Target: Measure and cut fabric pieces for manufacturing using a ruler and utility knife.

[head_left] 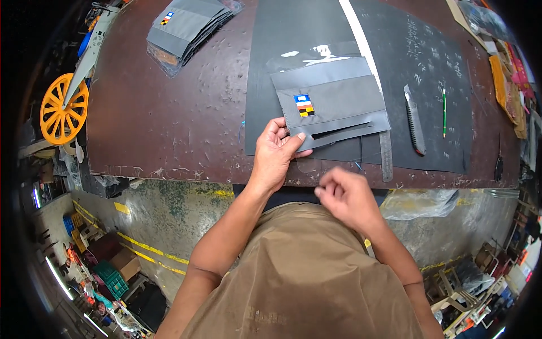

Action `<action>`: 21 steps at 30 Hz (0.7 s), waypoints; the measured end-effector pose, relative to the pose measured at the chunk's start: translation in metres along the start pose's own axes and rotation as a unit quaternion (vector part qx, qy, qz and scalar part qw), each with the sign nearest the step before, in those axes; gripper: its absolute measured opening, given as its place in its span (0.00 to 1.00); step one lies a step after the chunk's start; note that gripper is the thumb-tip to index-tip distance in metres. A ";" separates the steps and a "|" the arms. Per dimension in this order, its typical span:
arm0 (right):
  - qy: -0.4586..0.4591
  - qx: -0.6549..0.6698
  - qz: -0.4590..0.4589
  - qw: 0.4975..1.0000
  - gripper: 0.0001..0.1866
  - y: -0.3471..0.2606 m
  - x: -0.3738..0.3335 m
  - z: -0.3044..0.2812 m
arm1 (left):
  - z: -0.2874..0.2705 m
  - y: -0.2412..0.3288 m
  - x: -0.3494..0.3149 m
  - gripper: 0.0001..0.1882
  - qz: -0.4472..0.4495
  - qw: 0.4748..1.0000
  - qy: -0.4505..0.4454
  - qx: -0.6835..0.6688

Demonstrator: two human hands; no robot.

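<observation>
My left hand pinches the near left corner of a grey fabric panel, thumb on top and fingers beneath. On the panel is a small colourful patch in blue, white, red, yellow and black. A long slit separates a narrow strip along its near edge. Just past the table edge, my right hand is apart from the panel, its fingers curled and slightly blurred. Whether anything is between those fingers cannot be made out. Partly under the panel lies a metal ruler.
A black cutting mat covers part of the brown table. On it rest a utility knife and a green pencil. A stack of similar grey panels sits far left, near a yellow-orange wheel. Clear plastic hangs by the near edge.
</observation>
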State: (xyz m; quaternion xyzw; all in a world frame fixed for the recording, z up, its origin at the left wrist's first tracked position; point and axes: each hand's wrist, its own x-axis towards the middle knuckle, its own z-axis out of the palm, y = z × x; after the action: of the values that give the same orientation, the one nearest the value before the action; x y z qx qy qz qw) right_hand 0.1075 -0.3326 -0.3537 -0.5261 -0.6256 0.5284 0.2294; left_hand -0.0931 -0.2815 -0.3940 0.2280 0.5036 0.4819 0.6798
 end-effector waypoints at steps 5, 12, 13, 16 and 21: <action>0.117 0.099 0.043 0.987 0.08 -0.013 0.052 0.005 | -0.006 -0.005 0.001 0.19 0.024 1.000 -0.007 -0.006; 0.078 0.039 0.065 0.994 0.08 -0.013 0.075 0.013 | -0.016 -0.007 0.003 0.20 0.035 0.999 -0.017 -0.013; 0.078 0.037 0.066 0.994 0.08 -0.012 0.077 0.014 | -0.017 -0.008 0.004 0.20 0.034 0.999 -0.017 -0.015; 0.077 0.055 0.066 0.993 0.07 -0.007 0.082 0.019 | -0.021 -0.008 0.006 0.20 0.038 0.999 -0.016 -0.022; 0.081 0.121 0.074 0.987 0.07 -0.002 0.088 0.023 | -0.025 -0.007 0.008 0.20 0.031 0.999 -0.021 -0.016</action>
State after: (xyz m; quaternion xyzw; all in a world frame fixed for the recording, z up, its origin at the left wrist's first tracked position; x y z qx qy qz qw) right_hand 0.0579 -0.2630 -0.3835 -0.5803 -0.4958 0.5713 0.3018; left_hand -0.1126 -0.2819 -0.4127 0.2428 0.4738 0.5057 0.6788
